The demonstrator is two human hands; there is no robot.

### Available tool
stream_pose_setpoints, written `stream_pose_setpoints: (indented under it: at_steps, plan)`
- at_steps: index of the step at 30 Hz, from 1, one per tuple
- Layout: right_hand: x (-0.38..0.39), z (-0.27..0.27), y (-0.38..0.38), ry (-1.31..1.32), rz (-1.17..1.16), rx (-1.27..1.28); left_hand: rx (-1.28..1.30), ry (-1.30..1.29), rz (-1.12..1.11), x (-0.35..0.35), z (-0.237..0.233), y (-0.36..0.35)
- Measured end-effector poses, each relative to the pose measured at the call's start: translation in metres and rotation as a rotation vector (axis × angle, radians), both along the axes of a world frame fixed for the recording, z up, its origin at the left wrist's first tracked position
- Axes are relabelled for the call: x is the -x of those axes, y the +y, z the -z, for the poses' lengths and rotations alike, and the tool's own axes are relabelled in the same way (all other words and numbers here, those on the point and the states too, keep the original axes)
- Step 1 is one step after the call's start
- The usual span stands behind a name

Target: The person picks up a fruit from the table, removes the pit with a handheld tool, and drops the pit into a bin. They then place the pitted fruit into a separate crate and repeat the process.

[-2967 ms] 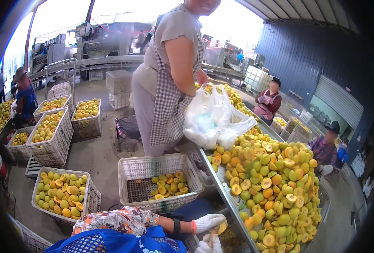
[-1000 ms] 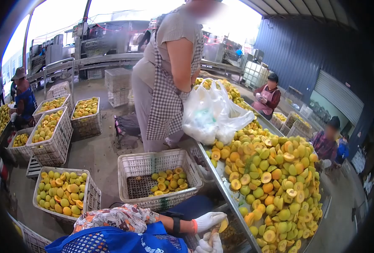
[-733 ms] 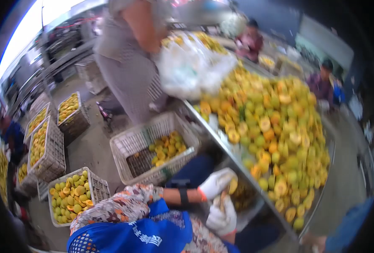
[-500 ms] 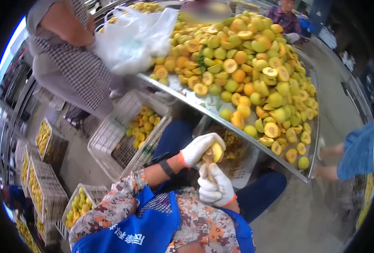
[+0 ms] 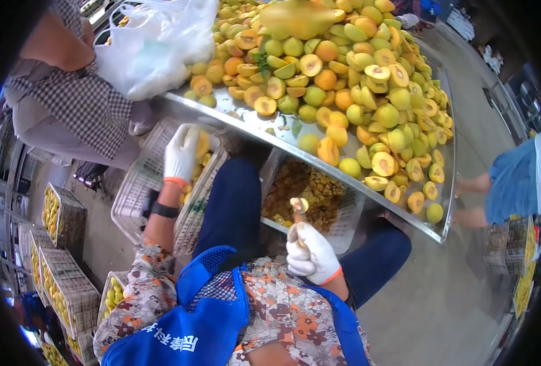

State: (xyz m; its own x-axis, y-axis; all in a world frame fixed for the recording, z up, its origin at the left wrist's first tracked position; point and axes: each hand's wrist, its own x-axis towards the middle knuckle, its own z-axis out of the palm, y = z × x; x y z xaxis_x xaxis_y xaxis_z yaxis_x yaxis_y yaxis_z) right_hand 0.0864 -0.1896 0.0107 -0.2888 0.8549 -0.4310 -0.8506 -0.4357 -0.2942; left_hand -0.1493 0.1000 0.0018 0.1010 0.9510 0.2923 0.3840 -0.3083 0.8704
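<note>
My left hand, in a white glove, is over the crate of fruit on the left. Its fingers are curled beside a yellow peach half, which it appears to hold; the fingertips are partly hidden. My right hand, also gloved, is closed round the handle of a pitting tool in front of my lap. A peach pit with pale yellow flesh sits on the tool's tip. Beneath the tip is a pale bin with brown pits and scraps.
A metal table in front bears a large heap of peaches, whole and halved. On its left corner lies a white plastic bag, near a person in a checked apron. Filled crates stand at left; another person's leg is at right.
My left hand has left the tool and moved left to the crate. My right hand still grips the tool, now with a pit showing on its tip. The view has shifted slightly.
</note>
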Motion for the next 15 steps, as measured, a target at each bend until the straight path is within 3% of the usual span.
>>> stream_pose_setpoints:
  at_steps: [1, 3, 6, 7, 10, 11, 13, 15]
  plan:
    - [0.001, 0.003, 0.001, -0.002, -0.015, 0.047, -0.107, 0.53, -0.039, 0.009, -0.009, 0.004]
    - [0.005, 0.01, 0.005, -0.076, -0.006, 0.051, -0.635, 0.882, -0.096, 0.009, -0.008, 0.023]
    - [0.007, 0.02, 0.008, -0.099, 0.064, 0.063, -0.462, 0.757, -0.029, -0.034, -0.008, 0.045]
    - [0.006, 0.022, 0.01, -0.118, 0.07, 0.076, -0.585, 0.66, 0.057, -0.05, 0.001, 0.061]
    - [0.004, 0.031, 0.009, -0.134, 0.097, 0.026, -0.6, 0.623, 0.19, -0.102, 0.027, 0.103]
    - [0.004, 0.03, 0.013, -0.182, 0.108, 0.07, -0.414, 0.698, 0.199, -0.117, 0.031, 0.109]
    - [0.005, 0.027, 0.012, -0.239, 0.13, 0.124, -0.339, 0.9, 0.165, -0.138, 0.033, 0.114]
    - [0.007, 0.029, 0.007, -0.278, 0.148, 0.138, -0.16, 0.836, 0.229, -0.148, 0.034, 0.125]
